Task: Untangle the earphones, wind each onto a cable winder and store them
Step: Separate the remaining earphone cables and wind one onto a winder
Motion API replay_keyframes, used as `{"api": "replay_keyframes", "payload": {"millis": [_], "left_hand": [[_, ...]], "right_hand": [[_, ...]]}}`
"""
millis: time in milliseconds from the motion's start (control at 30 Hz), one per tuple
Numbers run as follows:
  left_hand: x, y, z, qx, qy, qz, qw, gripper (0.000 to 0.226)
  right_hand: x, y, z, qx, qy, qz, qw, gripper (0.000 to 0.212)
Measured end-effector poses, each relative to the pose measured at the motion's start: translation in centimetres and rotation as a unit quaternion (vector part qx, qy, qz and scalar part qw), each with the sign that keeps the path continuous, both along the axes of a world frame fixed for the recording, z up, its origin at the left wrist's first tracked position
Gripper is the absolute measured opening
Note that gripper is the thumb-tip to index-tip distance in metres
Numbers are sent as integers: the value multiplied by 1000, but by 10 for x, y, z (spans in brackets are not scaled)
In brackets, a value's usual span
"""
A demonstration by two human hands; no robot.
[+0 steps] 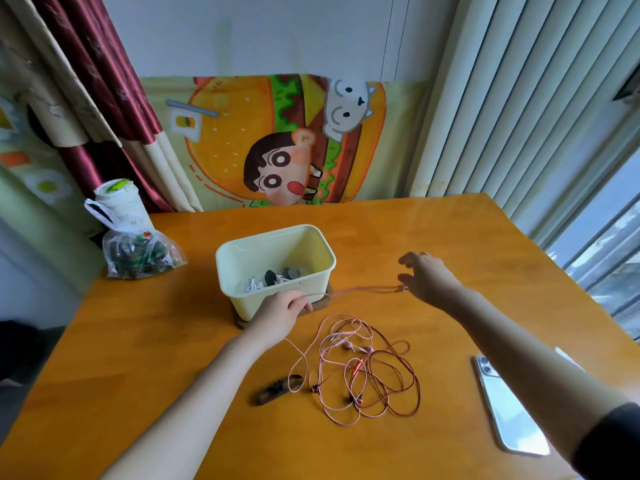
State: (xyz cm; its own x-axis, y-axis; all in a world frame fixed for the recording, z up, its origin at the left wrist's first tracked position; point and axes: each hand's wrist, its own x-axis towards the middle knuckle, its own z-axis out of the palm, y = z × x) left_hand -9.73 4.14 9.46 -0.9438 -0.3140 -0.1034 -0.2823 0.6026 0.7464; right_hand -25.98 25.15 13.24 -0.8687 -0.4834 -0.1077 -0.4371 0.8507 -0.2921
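Note:
A tangle of pink and red earphone cables [360, 368] lies on the wooden table in front of me. One pink cable [363, 289] is stretched taut between my hands. My left hand [280, 311] grips one end of it in front of the cream storage box [277, 263]. My right hand [427, 277] pinches the other end, near its plug, out to the right. A dark cable winder [277, 389] lies left of the tangle. Inside the box are wound white earphones and dark winders.
A phone [509, 407] lies face down at the right, under my right forearm. A clear plastic bag [140, 254] of dark and green items sits at the table's back left, beside a white pouch. The box stands on a dark wooden base.

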Motion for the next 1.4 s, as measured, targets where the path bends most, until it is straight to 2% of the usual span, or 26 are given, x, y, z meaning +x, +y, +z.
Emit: {"api": "replay_keyframes", "payload": {"millis": [67,100,167,233,300,400,500,600,700,767,833,900,933,1000,1067,1133,1200,1300,1400], "left_hand": [[-11,11,10,-22,-6,-39,999,27],[-16,17,16,-34,-13,-58,998,28],[-25,30,27,-45,-9,-84,995,25],[-31,36,36,-41,26,-85,995,23],[-31,36,41,-27,56,-64,996,16],[-27,28,37,10,44,-41,998,16],[-22,14,16,44,-8,-38,998,25],[-12,1,-14,42,-65,-41,996,26],[-3,-6,-32,44,-120,-47,991,28],[-2,-6,-29,67,-116,-32,990,33],[-6,1,-14,64,-82,-24,994,35],[-14,14,10,23,-51,-41,998,35],[-20,21,21,6,-42,-60,997,35],[-33,36,43,-22,-38,-116,992,30],[-44,50,58,-40,-32,-147,988,21],[-48,57,69,-23,-14,-144,989,8],[-48,58,75,6,11,-127,992,3],[-43,48,70,60,16,-113,992,13],[-34,34,48,73,-8,-102,992,13]], "right_hand": [[23,-11,1,-49,-28,65,996,55],[37,-19,5,-85,-44,105,990,58],[60,-33,9,-125,-86,175,973,50],[71,-39,14,-149,-108,193,964,29],[69,-35,19,-158,-69,185,967,20],[57,-23,27,-201,-35,132,970,23],[38,-5,35,-297,-30,8,954,25],[17,19,40,-343,-33,-97,934,28],[-1,45,35,-330,-21,-186,925,31],[-9,58,24,-265,-3,-211,941,29],[-8,65,12,-146,13,-195,970,28],[4,58,7,-95,16,-134,986,49],[14,50,9,-112,20,-87,990,58],[37,26,16,-166,28,29,985,63],[56,6,20,-200,11,123,972,52],[67,-6,25,-230,-32,155,960,28],[68,-7,27,-245,-50,148,957,15],[58,2,25,-255,-12,99,962,24],[39,20,25,-302,-2,-23,953,27]]}}
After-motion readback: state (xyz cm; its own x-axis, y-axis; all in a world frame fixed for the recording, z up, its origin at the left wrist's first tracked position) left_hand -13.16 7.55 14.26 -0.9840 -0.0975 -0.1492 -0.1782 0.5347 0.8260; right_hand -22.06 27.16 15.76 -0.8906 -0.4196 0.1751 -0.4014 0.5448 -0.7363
